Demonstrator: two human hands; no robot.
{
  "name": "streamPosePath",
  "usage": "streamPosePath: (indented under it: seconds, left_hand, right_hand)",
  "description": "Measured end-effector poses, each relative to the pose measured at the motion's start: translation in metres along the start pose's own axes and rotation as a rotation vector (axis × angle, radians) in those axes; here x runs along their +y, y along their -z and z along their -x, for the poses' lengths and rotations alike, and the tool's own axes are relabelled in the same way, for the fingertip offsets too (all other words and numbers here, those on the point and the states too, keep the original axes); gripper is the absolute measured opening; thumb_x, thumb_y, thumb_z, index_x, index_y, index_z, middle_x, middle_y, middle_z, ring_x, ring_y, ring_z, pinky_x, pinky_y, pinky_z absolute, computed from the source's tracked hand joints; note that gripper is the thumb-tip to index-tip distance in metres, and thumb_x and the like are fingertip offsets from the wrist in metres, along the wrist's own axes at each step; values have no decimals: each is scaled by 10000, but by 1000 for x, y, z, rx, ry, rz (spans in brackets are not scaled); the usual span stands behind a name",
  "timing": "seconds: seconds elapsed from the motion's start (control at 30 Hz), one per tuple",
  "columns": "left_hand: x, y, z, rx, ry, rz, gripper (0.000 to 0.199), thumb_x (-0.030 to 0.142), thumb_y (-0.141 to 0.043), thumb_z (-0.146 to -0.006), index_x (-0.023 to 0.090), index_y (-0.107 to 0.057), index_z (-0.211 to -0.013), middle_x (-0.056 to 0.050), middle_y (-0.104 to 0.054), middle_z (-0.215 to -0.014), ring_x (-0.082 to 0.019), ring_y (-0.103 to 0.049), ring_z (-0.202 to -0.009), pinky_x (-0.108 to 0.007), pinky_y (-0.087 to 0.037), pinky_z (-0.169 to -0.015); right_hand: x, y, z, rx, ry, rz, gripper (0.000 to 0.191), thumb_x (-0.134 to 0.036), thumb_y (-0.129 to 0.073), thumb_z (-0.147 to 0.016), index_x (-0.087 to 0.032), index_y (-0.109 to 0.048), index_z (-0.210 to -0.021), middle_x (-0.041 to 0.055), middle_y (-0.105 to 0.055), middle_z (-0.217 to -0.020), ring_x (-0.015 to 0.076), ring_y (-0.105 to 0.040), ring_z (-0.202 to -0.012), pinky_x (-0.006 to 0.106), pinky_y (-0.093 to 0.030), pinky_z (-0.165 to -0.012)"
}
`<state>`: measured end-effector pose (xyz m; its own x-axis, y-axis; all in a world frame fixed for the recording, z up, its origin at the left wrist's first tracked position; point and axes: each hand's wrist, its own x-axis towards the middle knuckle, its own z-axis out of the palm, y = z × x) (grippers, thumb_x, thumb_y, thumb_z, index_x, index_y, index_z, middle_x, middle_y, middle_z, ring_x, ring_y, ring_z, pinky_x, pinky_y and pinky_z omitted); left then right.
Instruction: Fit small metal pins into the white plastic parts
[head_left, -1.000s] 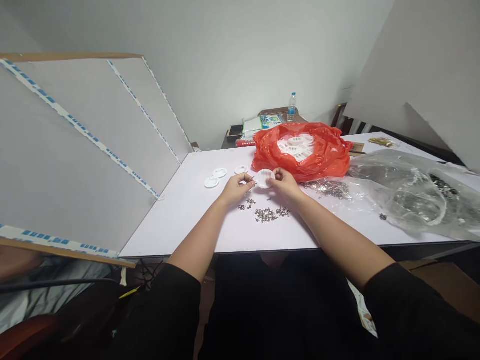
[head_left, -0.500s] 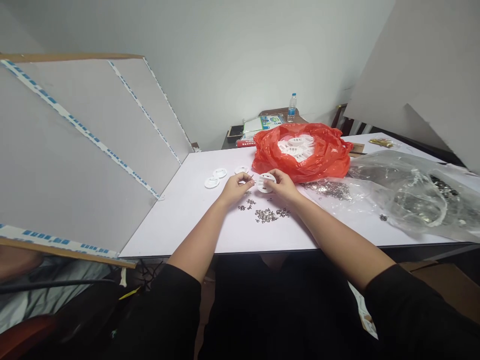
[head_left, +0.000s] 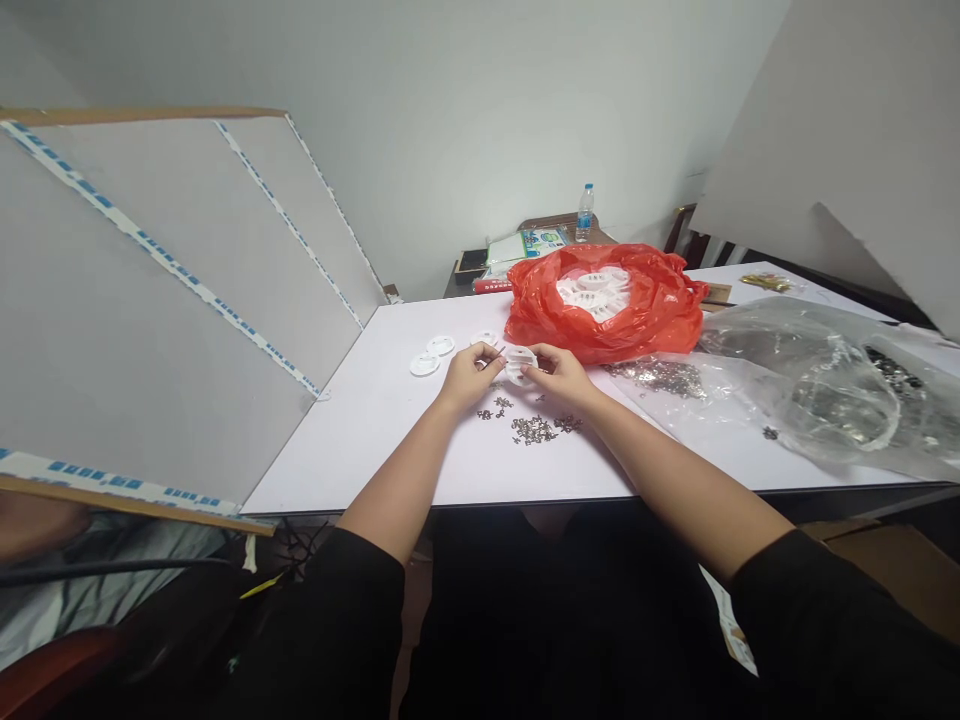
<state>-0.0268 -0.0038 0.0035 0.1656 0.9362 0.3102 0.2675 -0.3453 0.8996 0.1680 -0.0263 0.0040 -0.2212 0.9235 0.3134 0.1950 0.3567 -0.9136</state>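
My right hand (head_left: pixel 556 372) grips a round white plastic disc (head_left: pixel 520 366) by its right side, with dark spots showing on its face. Close against the disc's left edge, my left hand (head_left: pixel 474 374) is pinched; what sits between its fingertips is too small to make out. Several similar white discs (head_left: pixel 425 364) lie on the table to the left and just behind my left hand. Below the hands is a loose pile of small metal parts (head_left: pixel 534 431), with smaller clusters (head_left: pixel 495 407) beside it.
Behind my right hand stands a red plastic bag (head_left: pixel 645 330) filled with white pieces. Clear plastic bags (head_left: pixel 810 390) of small metal parts cover the right side of the white table (head_left: pixel 352 440). A white partition (head_left: pixel 180 300) rises at left; a water bottle (head_left: pixel 585 212) stands at the back.
My right hand has brought the white disc leftward, up to my left fingertips. My left hand has stayed nearly in place, still pinched.
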Motion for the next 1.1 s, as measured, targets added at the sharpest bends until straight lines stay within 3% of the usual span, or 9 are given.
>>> streamPosePath:
  seconds: [0.37,0.73,1.1]
  left_hand:
    - [-12,-4,-4,39,-5,2,262,384,-704,-768,139,-646,-840,-53,-659,-824,-144,-570,-722,-277,-431,-688]
    - [-8,-3,-2,12,-73,-107,180,317,-664,-800,147,-615,-832,-29,-622,-817,-113,-497,-648,-263,-392,-636]
    - [0,-6,0,-34,-45,10,134,260,-618,-823,151,-542,-811,-20,-572,-827,-115,-508,-718,-231,-414,-650]
  right_hand:
    - [7,-2,0,-19,36,63,524,-490,-707,-746,-92,-609,-1072,89,-649,-1033,94,-582,-831,209,-480,-753]
    - [6,-6,1,-55,54,35,553,-552,-710,-742,-99,-587,-1033,76,-635,-999,84,-562,-830,187,-452,-728]
    - [4,-4,3,-84,2,-43,568,-569,-726,-732,-112,-569,-1031,81,-644,-1003,115,-611,-876,215,-494,-764]
